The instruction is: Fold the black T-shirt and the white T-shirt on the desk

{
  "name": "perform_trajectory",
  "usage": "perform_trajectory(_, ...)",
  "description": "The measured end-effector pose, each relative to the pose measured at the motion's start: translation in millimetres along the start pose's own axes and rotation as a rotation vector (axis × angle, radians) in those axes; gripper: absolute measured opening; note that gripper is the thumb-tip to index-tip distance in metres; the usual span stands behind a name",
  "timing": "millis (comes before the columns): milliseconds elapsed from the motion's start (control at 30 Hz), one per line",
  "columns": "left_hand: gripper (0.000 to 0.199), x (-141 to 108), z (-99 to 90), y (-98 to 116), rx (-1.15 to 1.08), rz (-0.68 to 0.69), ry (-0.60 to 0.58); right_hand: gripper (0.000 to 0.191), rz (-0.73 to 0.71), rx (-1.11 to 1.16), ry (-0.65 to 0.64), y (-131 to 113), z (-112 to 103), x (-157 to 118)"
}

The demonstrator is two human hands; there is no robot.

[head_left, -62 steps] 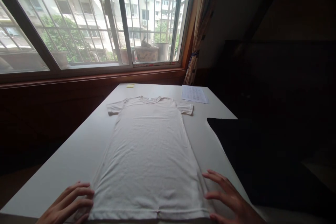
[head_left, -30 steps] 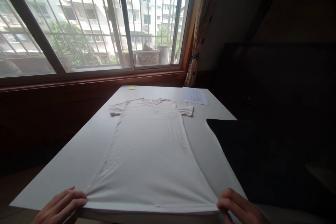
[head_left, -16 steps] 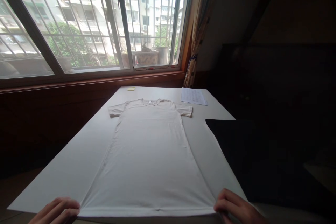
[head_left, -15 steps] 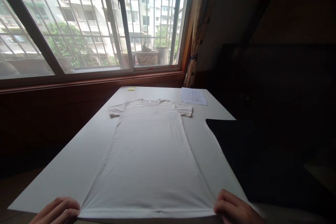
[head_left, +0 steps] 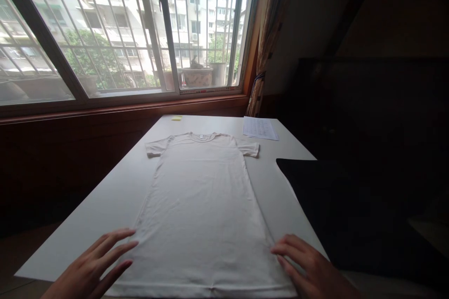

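Note:
A white short-sleeved T-shirt (head_left: 206, 205) lies spread flat on the white table (head_left: 87, 215), its neckline at the far end and its hem along the near edge. My left hand (head_left: 96, 261) is at the shirt's lower left side, fingers spread and holding nothing. At the lower right side, my right hand (head_left: 305, 261) rests by the shirt's edge with its fingers bent and slightly apart. Whether its fingertips touch the fabric is hard to tell.
Printed paper sheets (head_left: 260, 128) lie at the table's far right, and a yellow note (head_left: 177, 118) at the far left. Black material (head_left: 326, 205) covers the right edge. Beyond the table are a barred window (head_left: 122, 32) and a curtain (head_left: 257, 88).
Both hands have let go of the hem corners and moved up along the shirt's sides. The left fingers have spread, and the hem looks less stretched.

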State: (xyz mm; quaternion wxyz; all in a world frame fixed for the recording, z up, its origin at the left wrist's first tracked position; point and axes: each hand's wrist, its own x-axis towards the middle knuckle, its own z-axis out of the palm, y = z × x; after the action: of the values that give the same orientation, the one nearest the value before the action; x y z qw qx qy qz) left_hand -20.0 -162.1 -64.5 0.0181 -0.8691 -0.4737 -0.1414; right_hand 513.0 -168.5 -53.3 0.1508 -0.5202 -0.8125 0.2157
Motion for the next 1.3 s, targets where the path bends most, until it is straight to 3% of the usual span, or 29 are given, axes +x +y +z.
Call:
perform_trajectory(100,0.053,43,23.2,10,0.093,0.041,0.033,0.039,-0.054,-0.121,0.131,6,17,37)
perform_trajectory(233,0.061,88,67.5,19,0.159,0.091,0.024,0.055,-0.102,-0.285,0.150,8,47,86)
perform_trajectory(333,0.066,95,91.9,13,0.191,0.087,0.013,0.061,-0.122,-0.369,0.095,10,66,100)
perform_trajectory(400,0.067,91,98.4,9,0.208,0.082,0.000,0.063,-0.129,-0.391,0.071,13,75,99)
perform_trajectory(733,0.066,61,83.0,20,0.314,0.051,0.006,0.066,-0.137,-0.430,0.144,29,89,78)
perform_trajectory(933,0.069,37,73.0,37,0.397,0.094,0.051,0.071,-0.161,-0.484,0.217,22,93,46)
perform_trajectory(1167,0.070,17,66.6,49,0.407,0.117,0.097,0.051,-0.179,-0.486,0.315,11,79,19)
perform_trajectory(1300,0.075,5,60.1,52,0.396,0.167,0.083,0.053,-0.211,-0.476,0.299,10,69,14)
